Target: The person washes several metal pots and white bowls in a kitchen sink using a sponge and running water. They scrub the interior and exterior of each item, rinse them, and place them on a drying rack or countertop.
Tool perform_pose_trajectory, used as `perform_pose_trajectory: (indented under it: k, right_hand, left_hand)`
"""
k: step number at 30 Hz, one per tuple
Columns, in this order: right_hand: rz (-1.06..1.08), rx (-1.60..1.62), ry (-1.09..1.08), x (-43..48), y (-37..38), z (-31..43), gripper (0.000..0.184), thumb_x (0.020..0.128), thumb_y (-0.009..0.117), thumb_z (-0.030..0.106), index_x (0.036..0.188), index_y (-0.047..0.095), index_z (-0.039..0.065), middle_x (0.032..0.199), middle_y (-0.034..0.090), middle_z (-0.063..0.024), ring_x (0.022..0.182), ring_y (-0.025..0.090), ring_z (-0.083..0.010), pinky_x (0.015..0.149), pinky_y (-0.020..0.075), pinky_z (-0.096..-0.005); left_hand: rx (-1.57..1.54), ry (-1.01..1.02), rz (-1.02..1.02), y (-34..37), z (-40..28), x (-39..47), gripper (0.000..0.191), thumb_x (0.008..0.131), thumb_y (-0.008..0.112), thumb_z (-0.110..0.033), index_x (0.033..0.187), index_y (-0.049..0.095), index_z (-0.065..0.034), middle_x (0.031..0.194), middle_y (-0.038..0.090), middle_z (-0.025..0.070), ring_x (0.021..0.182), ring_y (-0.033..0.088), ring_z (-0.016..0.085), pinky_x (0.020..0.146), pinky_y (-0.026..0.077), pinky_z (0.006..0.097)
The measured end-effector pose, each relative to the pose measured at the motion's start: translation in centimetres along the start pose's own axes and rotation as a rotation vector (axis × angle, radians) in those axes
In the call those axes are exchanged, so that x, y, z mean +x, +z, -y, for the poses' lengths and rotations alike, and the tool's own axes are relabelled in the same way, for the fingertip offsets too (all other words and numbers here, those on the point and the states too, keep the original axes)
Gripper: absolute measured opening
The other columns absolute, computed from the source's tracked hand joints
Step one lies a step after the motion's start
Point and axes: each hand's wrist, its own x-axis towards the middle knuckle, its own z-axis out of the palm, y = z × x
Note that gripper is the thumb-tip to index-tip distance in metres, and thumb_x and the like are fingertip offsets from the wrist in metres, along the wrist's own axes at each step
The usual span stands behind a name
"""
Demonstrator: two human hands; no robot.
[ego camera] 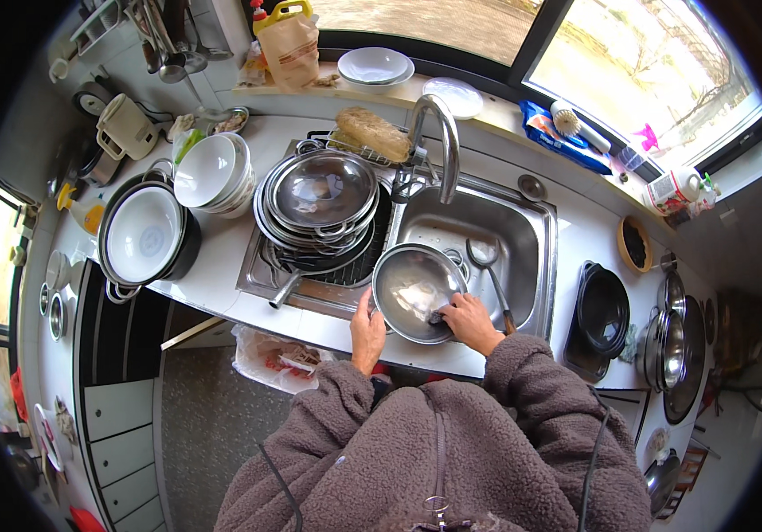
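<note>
A round stainless-steel bowl (411, 282) is tilted over the near left edge of the steel sink (527, 279). My left hand (368, 332) grips its left rim. With my right hand (470, 322), I press a small dark scouring pad (435, 318) against the bowl's lower right side. In the sink basin lies a wok spatula (490, 266), its wooden-ended handle leaning on the front edge near my right wrist. Behind the sink, the curved chrome faucet (446, 133) arches over the basin; no running water can be made out.
Stacked metal pans and lids (321, 193) crowd the drainboard on the left, with a pan handle (286, 289) jutting forward. White bowls (211, 173) and a large pot (184, 256) stand farther left. Black pans (600, 312) lie right of the sink. Below the counter sits a bagged bin (268, 366).
</note>
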Motion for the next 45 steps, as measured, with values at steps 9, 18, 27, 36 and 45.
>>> perform_pose_trajectory:
  k: [9, 18, 27, 36, 45]
  right_hand:
    - [-0.138, 0.121, 0.104, -0.7, 1.2, 0.8, 0.017, 0.079, 0.065, 0.016, 0.095, 0.066, 0.012, 0.087, 0.054, -0.0074, 0.085, 0.055, -0.0276, 0.073, 0.043, -0.0401]
    - [-0.27, 0.079, 0.202, 3.3, -1.1, -2.9, 0.014, 0.079, 0.064, 0.012, 0.093, 0.065, 0.01, 0.086, 0.055, -0.0076, 0.086, 0.057, -0.0271, 0.074, 0.0456, -0.0381]
    - [-0.043, -0.266, -0.024, 3.7, -0.2, -4.8, 0.01, 0.078, 0.055, 0.012, 0.079, 0.065, 0.01, 0.086, 0.056, -0.005, 0.085, 0.057, -0.0207, 0.074, 0.0447, -0.0343]
    - [0.187, 0.077, 0.181, -0.4, 0.2, -0.3, 0.01, 0.072, 0.062, 0.01, 0.072, 0.064, 0.001, 0.084, 0.063, -0.0167, 0.078, 0.065, -0.0321, 0.069, 0.0521, -0.0434]
    - [0.157, -0.076, 0.035, -1.2, 2.3, -4.3, 0.014, 0.075, 0.054, 0.007, 0.067, 0.065, 0.005, 0.082, 0.062, -0.0142, 0.074, 0.063, -0.0312, 0.064, 0.0512, -0.0424]
  left_hand:
    - [0.0, -0.336, 0.113, 0.3, -5.9, -0.6, 0.054, 0.08, 0.054, -0.006, 0.133, 0.045, 0.0, 0.083, 0.067, 0.0154, 0.065, 0.061, 0.02, 0.062, 0.05, 0.0321]
    - [0.284, 0.132, -0.017, 0.4, -6.4, -0.8, 0.064, 0.072, 0.049, 0.003, 0.136, 0.043, 0.0008, 0.12, 0.059, 0.0232, 0.086, 0.066, 0.028, 0.07, 0.051, 0.0292]
    - [0.253, 0.218, -0.024, 0.6, -7.4, -0.8, 0.066, 0.072, 0.047, 0.007, 0.137, 0.041, 0.0017, 0.115, 0.06, 0.0243, 0.079, 0.065, 0.026, 0.065, 0.051, 0.0304]
    - [0.389, 0.232, 0.054, 1.5, -7.9, -1.2, 0.073, 0.073, 0.05, 0.008, 0.143, 0.037, -0.0091, 0.083, 0.056, 0.019, 0.068, 0.057, 0.035, 0.065, 0.047, 0.0412]
    - [0.3, 0.238, -0.029, -0.2, -7.5, -1.2, 0.068, 0.073, 0.048, 0.008, 0.139, 0.039, -0.0021, 0.11, 0.059, 0.026, 0.093, 0.062, 0.039, 0.076, 0.05, 0.0385]
